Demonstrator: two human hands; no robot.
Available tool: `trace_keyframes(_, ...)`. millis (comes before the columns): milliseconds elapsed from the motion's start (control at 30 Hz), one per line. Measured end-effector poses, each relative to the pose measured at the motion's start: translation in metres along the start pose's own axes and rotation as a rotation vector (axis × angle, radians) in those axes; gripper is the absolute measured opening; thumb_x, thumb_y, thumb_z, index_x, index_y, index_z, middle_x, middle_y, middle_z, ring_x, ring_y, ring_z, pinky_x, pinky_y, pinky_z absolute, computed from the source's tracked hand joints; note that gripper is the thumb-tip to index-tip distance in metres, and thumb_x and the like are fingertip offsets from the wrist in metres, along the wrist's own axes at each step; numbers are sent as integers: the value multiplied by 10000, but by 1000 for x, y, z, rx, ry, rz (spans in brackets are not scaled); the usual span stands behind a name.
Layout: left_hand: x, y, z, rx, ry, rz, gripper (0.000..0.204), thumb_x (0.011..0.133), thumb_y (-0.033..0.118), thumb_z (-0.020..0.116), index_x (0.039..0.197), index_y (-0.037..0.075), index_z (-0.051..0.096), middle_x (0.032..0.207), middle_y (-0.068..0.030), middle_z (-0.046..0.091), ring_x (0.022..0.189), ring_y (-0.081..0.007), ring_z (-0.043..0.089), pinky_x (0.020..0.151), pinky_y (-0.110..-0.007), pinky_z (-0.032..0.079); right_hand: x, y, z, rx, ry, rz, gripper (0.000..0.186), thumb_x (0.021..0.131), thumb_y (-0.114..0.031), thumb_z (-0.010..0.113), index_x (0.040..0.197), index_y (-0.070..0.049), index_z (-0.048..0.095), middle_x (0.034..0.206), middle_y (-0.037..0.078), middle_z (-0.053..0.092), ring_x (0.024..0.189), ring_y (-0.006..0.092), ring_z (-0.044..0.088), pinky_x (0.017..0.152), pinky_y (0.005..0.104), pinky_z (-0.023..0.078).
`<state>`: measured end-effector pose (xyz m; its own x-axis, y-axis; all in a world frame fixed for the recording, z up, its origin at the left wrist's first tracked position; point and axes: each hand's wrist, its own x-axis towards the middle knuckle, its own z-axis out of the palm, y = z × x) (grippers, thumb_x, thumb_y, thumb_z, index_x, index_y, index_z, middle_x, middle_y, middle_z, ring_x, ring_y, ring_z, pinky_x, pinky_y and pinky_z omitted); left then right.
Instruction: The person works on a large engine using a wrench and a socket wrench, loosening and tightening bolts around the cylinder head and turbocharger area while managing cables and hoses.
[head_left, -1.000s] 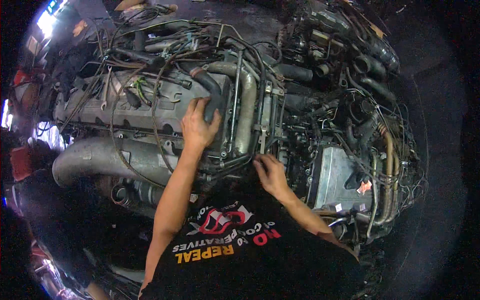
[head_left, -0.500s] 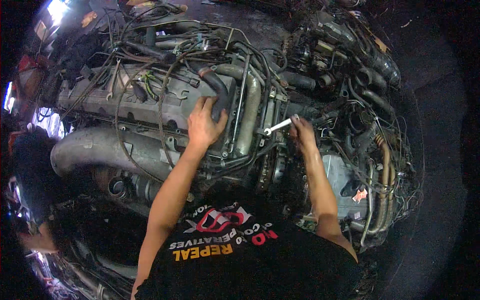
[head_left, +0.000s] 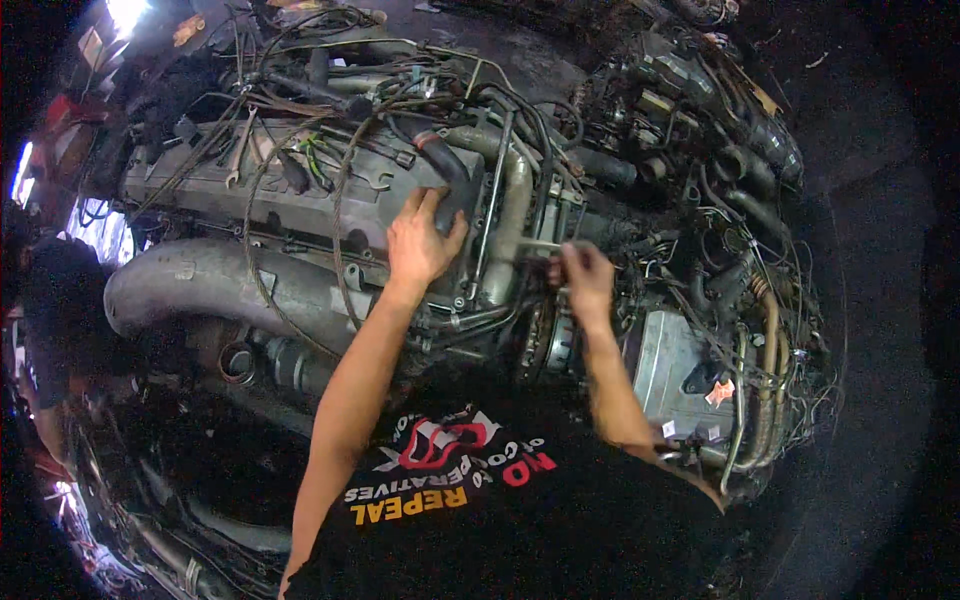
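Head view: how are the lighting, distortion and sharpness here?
Head view: strong fisheye, dark corners, edges bend at the rim; glare top left, deep shadow lower left; the left hand on the engine cover is sharp, the right hand with its metal tool slightly soft.

Your right hand [head_left: 585,277] closes over a slim metal tool [head_left: 535,247], so the tool's far end and whatever it bites on are hidden under your fingers, and you can't tell the tool's type. Your left hand [head_left: 420,245] lies flat on the engine cover [head_left: 300,190], masking the part under the palm, and your black shirt [head_left: 470,500] blocks the engine's near side. At the left rim a dark-clothed person [head_left: 60,320] is cut off and too dim to read, and the wiring [head_left: 790,330] on the right is too fine to trace.
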<state>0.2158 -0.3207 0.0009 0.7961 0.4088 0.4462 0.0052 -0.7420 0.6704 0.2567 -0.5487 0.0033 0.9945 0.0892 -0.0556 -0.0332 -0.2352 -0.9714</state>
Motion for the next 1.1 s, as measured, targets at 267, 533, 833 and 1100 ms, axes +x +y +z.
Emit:
trace_keyframes(267, 1, -3, 7, 30, -23, 31, 368, 743, 254, 616, 1050, 58, 569, 1021, -180, 558, 866, -377, 574, 740, -437, 466, -65, 84, -25, 315, -163, 310, 130, 874, -126, 532, 933, -12, 520, 677, 55, 571, 560, 122, 536, 497, 251, 434)
trace_keyframes(533, 0, -2, 4, 31, -19, 52, 376, 742, 252, 614, 1051, 43, 561, 1012, -185, 559, 864, -376, 572, 732, -434, 464, -92, 82, 10, 325, -35, 338, 130, 892, -154, 510, 915, -31, 476, 638, 57, 550, 477, 108, 493, 421, 233, 392)
trace_keyframes(833, 1, -2, 3, 45, -4, 21, 363, 737, 245, 617, 1029, 36, 569, 1013, -186, 561, 847, -384, 576, 735, -438, 467, -88, 66, 32, 424, 25, 352, 92, 873, -130, 523, 872, -54, 471, 601, 43, 517, 454, 106, 459, 390, 242, 343)
trace_keyframes(1100, 0, 0, 1, -25, -22, 22, 328, 742, 222, 613, 1017, 48, 576, 996, -171, 572, 815, -371, 589, 711, -434, 474, -85, 58, 34, 429, -29, 344, 119, 868, -111, 517, 933, -61, 431, 607, 33, 487, 450, 103, 438, 382, 229, 327)
